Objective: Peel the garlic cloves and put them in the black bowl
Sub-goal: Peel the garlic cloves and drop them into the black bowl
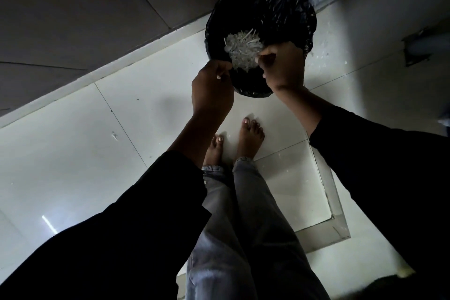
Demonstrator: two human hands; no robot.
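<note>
Dimly | left hand (211,87), right hand (283,68): curled, contents unclear | peels (243,48) in bin bag (267,7)

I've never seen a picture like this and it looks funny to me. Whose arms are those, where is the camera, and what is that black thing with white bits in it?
The camera sits on a person's head and looks down, so you see their own arms, jeans and bare feet on the pale tiled floor. There is no robot here, only two hands. The left hand and the right hand are both over a bin lined with a black plastic bag. Inside it lies a heap of thin white scraps, probably garlic skins, though the picture is too dark to be sure. Both hands have curled fingers. A tiny white bit shows at the left hand. I cannot tell whether the right hand holds anything. No black bowl or cloves are in view.
</note>
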